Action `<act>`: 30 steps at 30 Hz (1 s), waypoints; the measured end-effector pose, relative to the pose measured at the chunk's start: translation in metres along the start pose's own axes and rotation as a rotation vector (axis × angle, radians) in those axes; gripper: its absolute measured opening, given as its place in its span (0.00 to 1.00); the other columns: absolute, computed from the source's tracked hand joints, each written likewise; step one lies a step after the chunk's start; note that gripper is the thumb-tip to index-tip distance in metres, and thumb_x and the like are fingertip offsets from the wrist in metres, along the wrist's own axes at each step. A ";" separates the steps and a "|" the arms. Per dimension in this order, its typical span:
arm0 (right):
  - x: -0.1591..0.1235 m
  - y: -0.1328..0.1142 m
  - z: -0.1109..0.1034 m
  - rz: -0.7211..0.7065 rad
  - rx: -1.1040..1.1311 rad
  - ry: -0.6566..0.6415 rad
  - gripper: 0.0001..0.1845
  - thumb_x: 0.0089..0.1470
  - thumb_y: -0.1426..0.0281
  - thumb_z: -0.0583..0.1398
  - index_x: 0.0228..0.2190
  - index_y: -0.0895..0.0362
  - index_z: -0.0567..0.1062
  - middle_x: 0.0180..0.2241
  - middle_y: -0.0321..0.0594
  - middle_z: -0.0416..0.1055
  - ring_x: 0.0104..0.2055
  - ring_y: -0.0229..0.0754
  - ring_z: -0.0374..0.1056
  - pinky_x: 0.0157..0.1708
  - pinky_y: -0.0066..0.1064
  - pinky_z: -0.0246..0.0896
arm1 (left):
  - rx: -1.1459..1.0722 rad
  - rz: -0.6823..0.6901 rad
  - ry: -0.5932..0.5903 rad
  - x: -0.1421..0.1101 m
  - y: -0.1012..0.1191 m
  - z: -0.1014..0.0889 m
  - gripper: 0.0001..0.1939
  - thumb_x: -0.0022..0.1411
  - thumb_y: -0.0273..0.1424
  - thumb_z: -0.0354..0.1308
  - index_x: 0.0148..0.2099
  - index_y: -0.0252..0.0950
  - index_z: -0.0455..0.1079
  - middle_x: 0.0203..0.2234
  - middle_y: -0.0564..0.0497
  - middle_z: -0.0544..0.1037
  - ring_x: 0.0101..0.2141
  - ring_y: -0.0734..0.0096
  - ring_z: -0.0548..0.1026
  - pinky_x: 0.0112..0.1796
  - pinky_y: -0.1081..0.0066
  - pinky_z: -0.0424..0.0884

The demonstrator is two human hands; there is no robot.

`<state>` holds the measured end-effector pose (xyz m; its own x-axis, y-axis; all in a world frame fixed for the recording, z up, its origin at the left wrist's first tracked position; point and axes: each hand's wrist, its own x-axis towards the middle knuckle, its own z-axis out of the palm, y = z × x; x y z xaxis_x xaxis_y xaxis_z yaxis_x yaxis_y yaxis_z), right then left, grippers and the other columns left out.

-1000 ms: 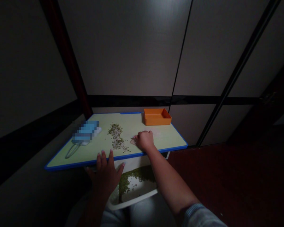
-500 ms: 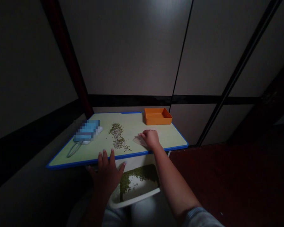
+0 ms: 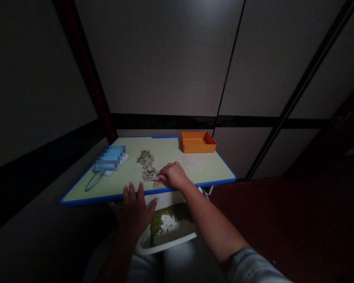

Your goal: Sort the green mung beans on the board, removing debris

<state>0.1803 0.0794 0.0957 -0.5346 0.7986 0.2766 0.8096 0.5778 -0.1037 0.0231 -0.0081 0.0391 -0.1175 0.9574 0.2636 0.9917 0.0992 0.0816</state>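
Note:
Small green beans mixed with pale grains [image 3: 146, 160] lie in a loose strip on the pale green tabletop [image 3: 168, 147]. My right hand [image 3: 174, 175] is closed at the near end of this strip, pinching a thin see-through piece [image 3: 159, 183], perhaps plastic, held low against the table. Most of that piece is hidden by the fingers. My left hand [image 3: 135, 210] has its fingers spread at the table's blue front edge, fingertips on or near it, holding nothing. Below the edge, a white bin [image 3: 168, 245] contains many green beans [image 3: 157, 222]; my right forearm covers part of it.
An orange open box [image 3: 198, 147] stands at the table's back right. A faint pale patch [image 3: 191, 161] lies in front of it. At the left are a blurred-out blue item [image 3: 109, 159] and a looped cord [image 3: 93, 182]. Panelled walls [image 3: 165, 59] rise behind.
My right hand has moved left with the see-through piece, from bare tabletop to the near end of the beans. My left hand has barely moved. The view has shifted slightly.

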 end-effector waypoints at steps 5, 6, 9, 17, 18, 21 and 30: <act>0.000 0.002 -0.001 0.092 -0.090 -0.012 0.16 0.62 0.60 0.54 0.37 0.55 0.78 0.39 0.44 0.77 0.46 0.43 0.66 0.45 0.35 0.48 | -0.003 -0.008 -0.005 0.001 0.001 -0.001 0.35 0.63 0.46 0.40 0.68 0.35 0.44 0.67 0.36 0.46 0.66 0.49 0.42 0.57 0.34 0.46; 0.000 0.004 0.000 0.106 -0.098 -0.012 0.16 0.62 0.60 0.54 0.36 0.55 0.78 0.39 0.44 0.77 0.46 0.43 0.66 0.45 0.35 0.48 | -0.005 -0.007 -0.006 0.001 0.000 0.000 0.36 0.63 0.46 0.40 0.68 0.35 0.44 0.67 0.36 0.46 0.67 0.49 0.42 0.57 0.34 0.46; -0.002 0.011 0.001 0.147 -0.107 -0.008 0.16 0.62 0.60 0.53 0.36 0.56 0.77 0.39 0.44 0.77 0.46 0.43 0.66 0.45 0.34 0.49 | -0.009 -0.005 0.001 0.002 0.000 0.002 0.36 0.63 0.47 0.40 0.68 0.35 0.44 0.67 0.36 0.46 0.67 0.49 0.42 0.57 0.34 0.47; -0.008 0.029 0.002 0.239 -0.067 0.015 0.18 0.63 0.59 0.52 0.34 0.56 0.78 0.38 0.43 0.77 0.44 0.43 0.67 0.43 0.33 0.49 | 0.016 -0.010 0.009 0.002 0.000 0.002 0.36 0.63 0.47 0.41 0.68 0.36 0.44 0.67 0.36 0.47 0.66 0.49 0.43 0.56 0.34 0.48; -0.009 0.030 0.001 0.242 -0.056 0.017 0.18 0.63 0.59 0.53 0.34 0.55 0.78 0.37 0.43 0.77 0.44 0.43 0.67 0.43 0.33 0.49 | 0.019 -0.008 0.007 0.002 0.000 0.002 0.36 0.63 0.47 0.41 0.68 0.36 0.44 0.67 0.36 0.47 0.66 0.49 0.43 0.56 0.34 0.48; -0.014 0.033 -0.004 0.264 -0.027 0.034 0.15 0.62 0.61 0.53 0.35 0.55 0.77 0.36 0.42 0.77 0.43 0.42 0.67 0.42 0.32 0.49 | 0.032 -0.004 0.018 0.002 -0.001 0.004 0.36 0.63 0.47 0.42 0.68 0.36 0.44 0.67 0.36 0.48 0.66 0.49 0.43 0.57 0.34 0.48; -0.018 0.046 -0.007 0.488 -0.056 0.074 0.16 0.62 0.61 0.53 0.34 0.55 0.77 0.37 0.44 0.77 0.43 0.44 0.68 0.42 0.33 0.49 | 0.021 -0.015 0.006 0.001 0.001 0.002 0.35 0.63 0.47 0.42 0.68 0.36 0.45 0.67 0.37 0.47 0.66 0.50 0.44 0.57 0.34 0.48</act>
<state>0.2291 0.0902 0.0924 -0.0729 0.9585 0.2757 0.9739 0.1279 -0.1873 0.0236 -0.0062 0.0380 -0.1321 0.9543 0.2679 0.9908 0.1189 0.0650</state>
